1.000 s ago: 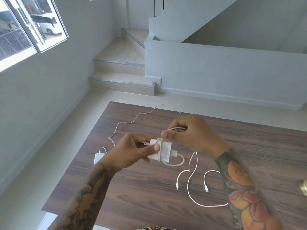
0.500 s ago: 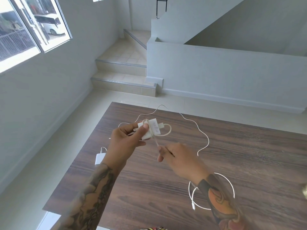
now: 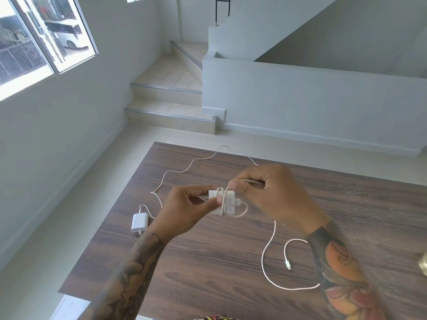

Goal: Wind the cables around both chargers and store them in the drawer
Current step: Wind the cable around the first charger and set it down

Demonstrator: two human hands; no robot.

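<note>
Small rectangular white plastic charger (image 3: 225, 203) and thin white cable (image 3: 269, 245): plain white. Dark brown wood-grain desk (image 3: 219, 262): streaked. Second white charger (image 3: 139, 222): plain.

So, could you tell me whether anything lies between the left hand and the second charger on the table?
Nothing visible does. The second charger lies on bare table just beside the left hand, which is busy holding the first charger.

Dark wood-grain table (image 3: 231, 262) on pale tiled floor (image 3: 69, 227). Beige tiled steps (image 3: 171, 105) behind, beside grey half-wall (image 3: 300, 100). Window (image 3: 41, 42) upper left; white van (image 3: 67, 33) outside.
</note>
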